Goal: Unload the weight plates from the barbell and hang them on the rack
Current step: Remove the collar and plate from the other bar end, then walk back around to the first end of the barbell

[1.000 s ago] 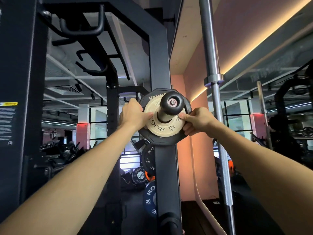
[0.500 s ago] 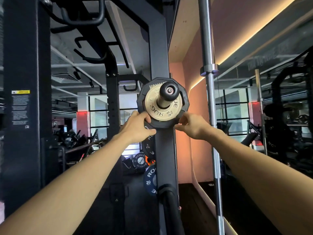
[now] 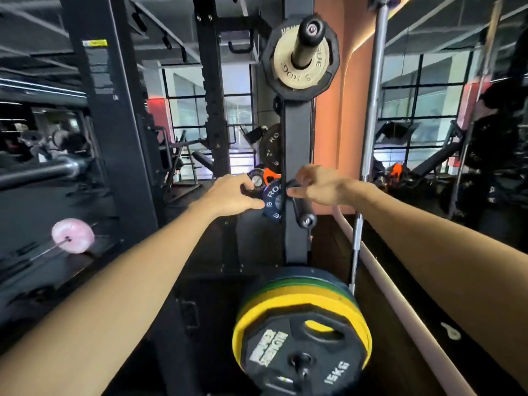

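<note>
Now both hands empty: left hand [image 3: 233, 195] loosely curled, right hand [image 3: 320, 185] relaxed, both in front of black steel rack upright [image 3: 297, 132]. Small tan plate [image 3: 300, 67] hangs on upper peg, overhead. Black 15 kg plate [image 3: 300, 355] on yellow-rimmed stack sits directly below, flat face toward camera; right hand marginally nearer.

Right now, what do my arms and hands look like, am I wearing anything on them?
Both arms are bare as far as the picture shows: no sleeves. The left hand and right hand have no gloves, and no watch, band or wrap shows at either wrist. I can't make out any rings.
</note>
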Motion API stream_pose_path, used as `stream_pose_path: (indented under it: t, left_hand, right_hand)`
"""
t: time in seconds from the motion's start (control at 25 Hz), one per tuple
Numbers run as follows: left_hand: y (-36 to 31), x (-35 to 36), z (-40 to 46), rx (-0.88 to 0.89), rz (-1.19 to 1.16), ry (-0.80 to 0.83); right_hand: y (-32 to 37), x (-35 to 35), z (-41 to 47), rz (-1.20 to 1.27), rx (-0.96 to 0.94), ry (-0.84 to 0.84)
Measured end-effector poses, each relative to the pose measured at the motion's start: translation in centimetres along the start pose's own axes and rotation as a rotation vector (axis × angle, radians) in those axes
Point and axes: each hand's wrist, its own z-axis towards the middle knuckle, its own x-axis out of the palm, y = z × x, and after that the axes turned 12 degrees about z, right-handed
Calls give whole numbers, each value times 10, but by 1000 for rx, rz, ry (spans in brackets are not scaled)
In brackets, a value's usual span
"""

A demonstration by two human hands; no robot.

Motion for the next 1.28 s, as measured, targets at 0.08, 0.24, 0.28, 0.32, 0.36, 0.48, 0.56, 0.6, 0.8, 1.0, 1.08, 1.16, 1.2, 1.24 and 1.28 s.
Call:
stream_pose_path:
  t: [0.08, 0.24, 0.28, 0.32, 0.36, 0.48, 0.56, 0.6, 0.8, 1.0, 1.08, 1.16, 1.2, 1.24, 1.28]
  left_hand:
    - [19, 24, -49, -58, -8, 83]
    - [62, 80, -156, -218, -20, 251]
    - [74, 97, -185, -261, -32, 303]
    - [86, 114, -217, -304, -42, 361]
    - [98, 131, -250, -346, -52, 420]
    - [133, 174, -345, -479, -78, 574]
    - [152, 195, -400, -560, -87, 648]
    - [163, 204, -428, -602, -103, 683]
    - [215, 233, -569, -816, -227, 840]
    - [245, 245, -685, -877, -316, 917]
    - [254, 249, -730, -910, -354, 961]
    - [266, 251, -767, -960, -443, 1027]
    - [271, 250, -778, -976, -474, 1047]
    - [278, 248, -787, -1009, -487, 1041]
    - [288, 245, -794, -1045, -494, 1009]
  right_hand:
    - [-3, 40, -32, 13, -10, 48]
    - [-27, 134, -105, 131, 60, 191]
    - [-37, 157, -125, 150, 85, 239]
    - [-45, 182, -145, 157, 115, 297]
    - [-54, 205, -166, 159, 153, 361]
    - [-72, 274, -222, 148, 267, 533]
    - [-79, 318, -257, 152, 322, 620]
    - [-80, 342, -276, 151, 351, 670]
    - [-54, 452, -366, 115, 447, 934]
    - [-22, 525, -443, -34, 397, 1202]
    - [-9, 547, -468, -148, 321, 1295]
    - [4, 566, -484, -209, 321, 1390]
    - [11, 573, -486, -238, 305, 1433]
    - [19, 579, -484, -259, 290, 1466]
    - [31, 588, -478, -275, 269, 1490]
